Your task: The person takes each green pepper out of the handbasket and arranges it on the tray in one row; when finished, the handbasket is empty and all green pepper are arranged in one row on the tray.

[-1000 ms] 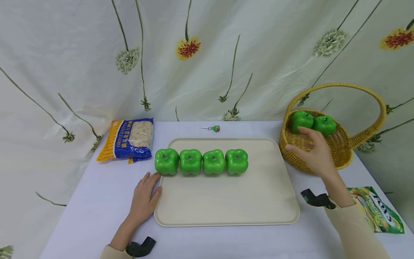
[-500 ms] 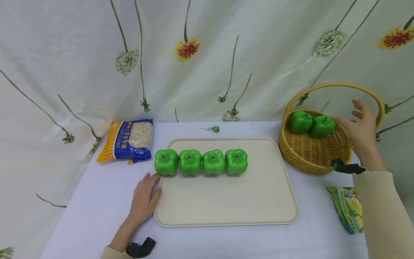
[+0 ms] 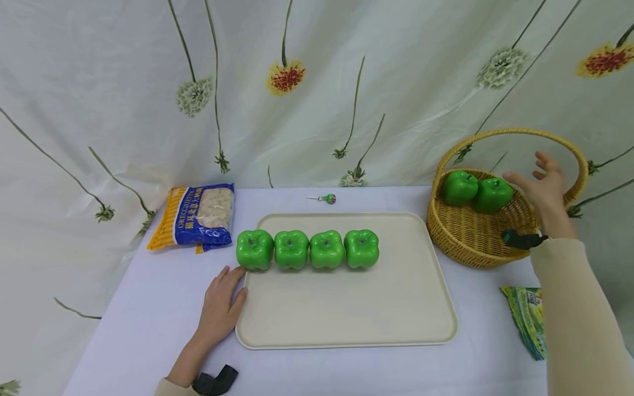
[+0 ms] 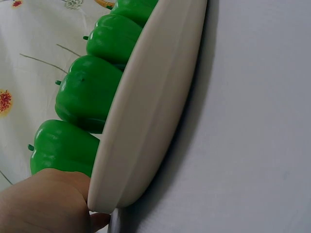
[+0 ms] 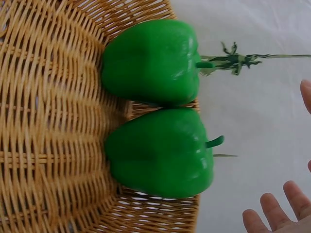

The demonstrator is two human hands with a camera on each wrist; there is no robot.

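My left hand [image 3: 220,300] lies with fingers extended at the left rim of a beige tray [image 3: 346,308], fingertips close to the leftmost green bell pepper [image 3: 255,249]. Several such peppers stand in a row along the tray's upper left part. Over the right side of a wicker basket [image 3: 460,247], inside its arched handle, hovers my right hand [image 3: 547,187] with relaxed fingers and nothing in it. Two more green peppers lean against the basket's far wall, and the right-hand pepper [image 5: 158,153] is nearest to that hand. Its fingers [image 5: 274,213] are apart from it in the right wrist view.
A blue and yellow pasta bag [image 3: 200,215] lies at the back left. Behind the tray is a small lollipop [image 3: 327,198]. A green snack bag [image 3: 527,319] at the right is partly hidden by the right sleeve. The basket's tall handle [image 3: 520,131] arches beside the right hand.
My right hand has moved right, from over the front of the basket peppers to the basket's right side near the handle, staying empty. The left hand and the row of peppers have kept still.
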